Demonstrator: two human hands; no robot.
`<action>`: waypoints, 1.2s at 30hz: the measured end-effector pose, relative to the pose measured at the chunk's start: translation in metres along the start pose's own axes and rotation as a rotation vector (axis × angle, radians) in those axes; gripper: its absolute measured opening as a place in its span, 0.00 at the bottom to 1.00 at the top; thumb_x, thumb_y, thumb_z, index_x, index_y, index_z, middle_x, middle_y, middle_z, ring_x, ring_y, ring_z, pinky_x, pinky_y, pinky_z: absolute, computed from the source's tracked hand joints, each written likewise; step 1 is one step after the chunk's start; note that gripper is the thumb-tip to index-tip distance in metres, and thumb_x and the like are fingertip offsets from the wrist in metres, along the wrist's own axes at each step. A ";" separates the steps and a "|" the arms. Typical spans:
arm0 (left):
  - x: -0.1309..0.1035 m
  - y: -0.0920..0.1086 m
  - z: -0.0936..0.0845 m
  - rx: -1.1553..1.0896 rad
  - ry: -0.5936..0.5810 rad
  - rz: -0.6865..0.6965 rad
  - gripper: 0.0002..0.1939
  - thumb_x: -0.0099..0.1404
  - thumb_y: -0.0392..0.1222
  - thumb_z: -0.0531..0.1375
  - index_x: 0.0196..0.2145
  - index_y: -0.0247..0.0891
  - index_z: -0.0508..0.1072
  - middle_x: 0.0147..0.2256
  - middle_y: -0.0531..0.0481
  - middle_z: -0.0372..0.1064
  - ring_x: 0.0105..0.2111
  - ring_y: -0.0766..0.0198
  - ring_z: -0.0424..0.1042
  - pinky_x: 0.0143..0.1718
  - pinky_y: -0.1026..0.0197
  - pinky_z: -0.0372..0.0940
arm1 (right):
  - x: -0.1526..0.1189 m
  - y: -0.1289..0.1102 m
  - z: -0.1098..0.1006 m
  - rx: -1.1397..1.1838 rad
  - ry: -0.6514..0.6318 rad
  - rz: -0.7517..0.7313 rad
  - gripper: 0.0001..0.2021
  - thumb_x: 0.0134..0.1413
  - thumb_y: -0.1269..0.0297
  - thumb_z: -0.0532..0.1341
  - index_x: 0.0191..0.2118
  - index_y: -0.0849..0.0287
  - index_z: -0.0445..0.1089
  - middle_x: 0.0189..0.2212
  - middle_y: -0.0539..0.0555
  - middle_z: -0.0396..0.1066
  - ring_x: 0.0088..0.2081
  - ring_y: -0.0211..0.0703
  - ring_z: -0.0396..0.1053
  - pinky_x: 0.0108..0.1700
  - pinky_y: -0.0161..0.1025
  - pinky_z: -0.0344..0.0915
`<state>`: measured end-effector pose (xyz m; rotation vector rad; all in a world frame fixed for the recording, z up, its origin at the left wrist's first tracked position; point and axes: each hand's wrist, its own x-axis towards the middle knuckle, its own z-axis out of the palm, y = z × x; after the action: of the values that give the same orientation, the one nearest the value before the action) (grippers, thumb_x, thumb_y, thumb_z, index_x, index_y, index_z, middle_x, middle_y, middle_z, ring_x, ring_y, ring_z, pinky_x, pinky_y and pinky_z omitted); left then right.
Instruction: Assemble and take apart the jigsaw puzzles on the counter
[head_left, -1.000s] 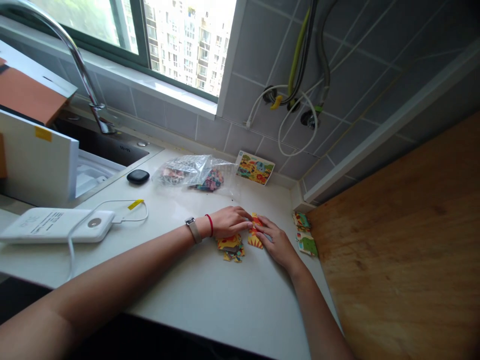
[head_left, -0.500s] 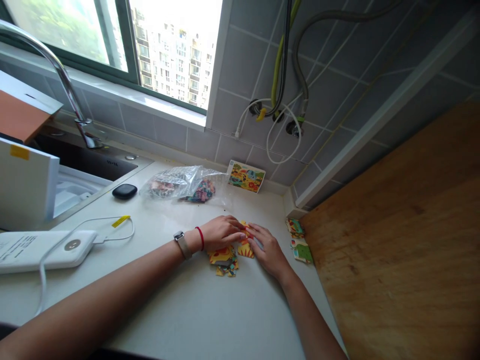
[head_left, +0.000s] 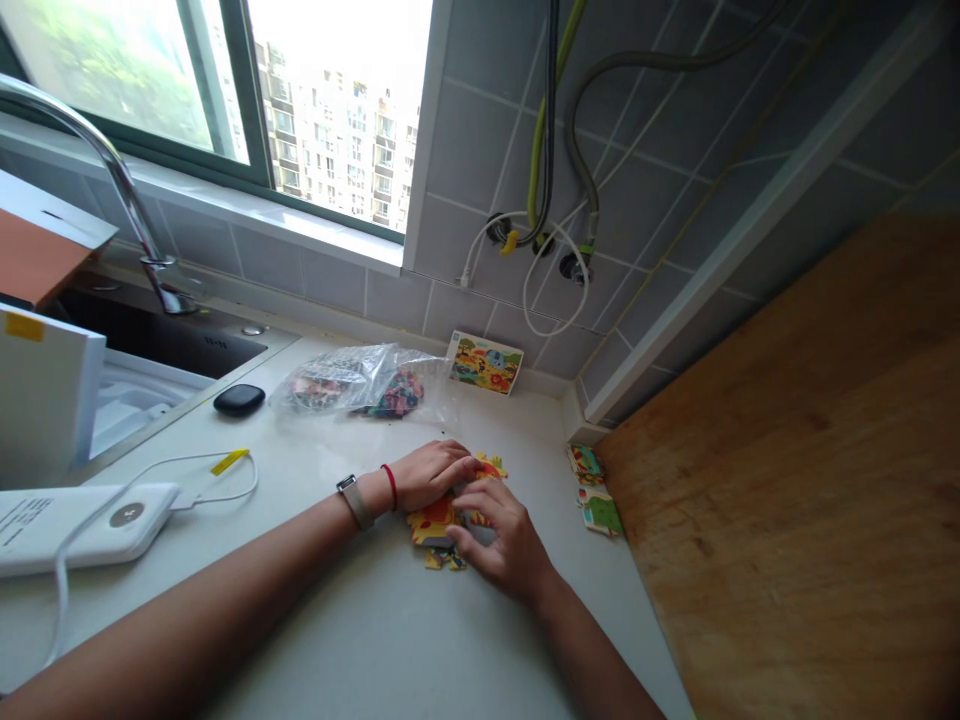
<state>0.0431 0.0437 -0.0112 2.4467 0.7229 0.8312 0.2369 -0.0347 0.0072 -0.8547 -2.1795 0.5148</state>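
Observation:
My left hand (head_left: 435, 475) lies with its fingers stretched out over the yellow and red jigsaw puzzle pieces, covering part of them. Close beside it, my right hand (head_left: 506, 540) has its thumb and fingers apart over the same group, its fingertips near a small pile of jigsaw pieces (head_left: 435, 535). More joined-looking yellow and red pieces (head_left: 493, 466) show just beyond the fingers. Whether either hand's fingertips press on a piece is partly hidden.
A small picture card (head_left: 486, 362) leans against the tiled wall. Clear plastic bags of pieces (head_left: 360, 385) lie left of it. Other puzzle pieces (head_left: 600, 510) sit by the wooden board (head_left: 787, 480). A black case (head_left: 239, 400) and white power bank (head_left: 90, 525) are at left, near the sink.
My right hand has moved left and toward me, from the yellow and red pieces to the nearer pile, with its thumb spreading. My left hand stays nearly in place. The view has shifted slightly.

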 end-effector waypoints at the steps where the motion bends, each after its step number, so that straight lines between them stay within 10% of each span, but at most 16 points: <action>1: 0.000 0.000 0.000 -0.021 -0.003 -0.022 0.32 0.79 0.52 0.37 0.50 0.37 0.79 0.47 0.43 0.79 0.49 0.56 0.75 0.56 0.55 0.65 | 0.000 -0.003 0.003 0.012 -0.025 -0.035 0.13 0.58 0.58 0.67 0.47 0.55 0.74 0.44 0.57 0.74 0.47 0.48 0.71 0.52 0.44 0.69; 8: 0.001 0.004 -0.005 -0.176 -0.057 -0.101 0.36 0.79 0.51 0.35 0.45 0.38 0.82 0.50 0.46 0.79 0.52 0.57 0.74 0.60 0.55 0.62 | -0.003 -0.005 0.025 -0.063 -0.104 -0.047 0.29 0.48 0.47 0.73 0.55 0.51 0.75 0.49 0.59 0.70 0.50 0.52 0.69 0.56 0.48 0.68; 36: -0.003 -0.009 0.007 -0.232 0.006 -0.318 0.40 0.69 0.71 0.42 0.40 0.38 0.83 0.52 0.41 0.77 0.53 0.45 0.73 0.62 0.46 0.62 | -0.009 0.029 0.036 -0.198 -0.031 -0.054 0.11 0.60 0.59 0.67 0.42 0.60 0.81 0.54 0.60 0.75 0.57 0.44 0.71 0.63 0.38 0.63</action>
<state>0.0422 0.0472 -0.0228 2.0570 0.9316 0.7503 0.2273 -0.0245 -0.0376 -0.8935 -2.3035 0.2905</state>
